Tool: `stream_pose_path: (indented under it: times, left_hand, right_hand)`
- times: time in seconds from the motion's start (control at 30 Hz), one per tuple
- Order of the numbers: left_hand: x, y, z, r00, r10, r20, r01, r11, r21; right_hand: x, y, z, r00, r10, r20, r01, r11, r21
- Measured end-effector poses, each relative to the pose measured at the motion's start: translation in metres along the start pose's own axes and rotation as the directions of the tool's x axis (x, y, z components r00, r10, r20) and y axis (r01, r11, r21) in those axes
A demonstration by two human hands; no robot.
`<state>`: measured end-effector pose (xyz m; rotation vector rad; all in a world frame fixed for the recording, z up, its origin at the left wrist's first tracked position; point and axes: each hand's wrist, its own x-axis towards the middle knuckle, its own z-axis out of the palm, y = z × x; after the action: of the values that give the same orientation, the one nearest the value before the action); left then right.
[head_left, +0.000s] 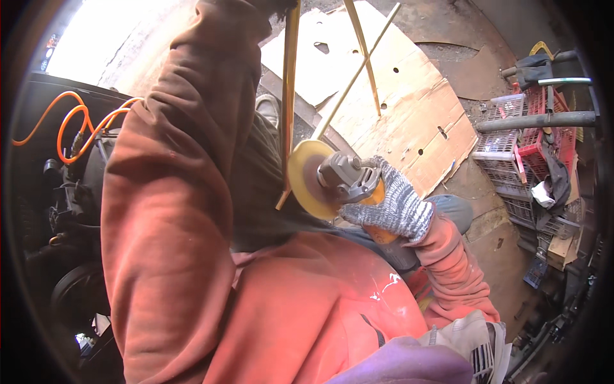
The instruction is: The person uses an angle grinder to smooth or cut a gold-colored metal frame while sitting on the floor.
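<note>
My right hand (pixel 400 208), in a grey and white knit glove, is closed around an angle grinder (pixel 350 176) with a grey metal head and orange body. Its round yellowish disc (pixel 311 179) looks smeared, as if turning. Close beside the disc's left edge runs a long brass-coloured metal bar (pixel 291 96), its lower end hanging free over my leg. At the top edge my left hand (pixel 280 8), dark and mostly cut off, is at this bar and appears to grip it; its fingers barely show. A thin rod (pixel 358 70) slants behind the disc, crossing another brass-coloured strip (pixel 364 54).
Flattened cardboard (pixel 409 121) with punched holes covers the ground ahead. Plastic crates (pixel 502 150), grey and red, stand at the right under metal pipes (pixel 537 121). An orange coiled hose (pixel 67 128) lies over dark machinery (pixel 70 211) at the left. My shoe (pixel 267 109) shows beyond the bar.
</note>
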<state>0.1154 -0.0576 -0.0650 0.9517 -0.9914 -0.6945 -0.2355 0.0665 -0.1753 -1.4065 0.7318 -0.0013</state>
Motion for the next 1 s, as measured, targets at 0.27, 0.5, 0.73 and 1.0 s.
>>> stream_pose_path:
  times: [0.27, 0.5, 0.73, 1.0]
  left_hand:
    - [-0.001, 0.004, 0.023, 0.996, -0.019, -0.089, 0.031, 0.99, 0.136]
    - [-0.012, 0.016, 0.036, 0.995, -0.022, -0.102, 0.037, 0.988, 0.149]
    - [-0.008, 0.012, 0.039, 0.997, -0.026, -0.072, 0.037, 0.988, 0.147]
    - [0.004, 0.007, 0.041, 0.997, 0.004, -0.078, 0.007, 0.99, 0.141]
  right_hand:
    - [0.006, 0.033, -0.063, 0.984, 0.16, 0.074, -0.175, 0.856, 0.486]
    - [0.005, 0.059, -0.057, 0.996, 0.061, -0.067, 0.014, 0.623, 0.782]
    - [0.053, 0.003, -0.061, 0.973, -0.224, -0.054, 0.204, 0.948, -0.246]
    - [0.036, -0.022, -0.035, 0.988, -0.104, -0.116, 0.023, 0.832, -0.554]
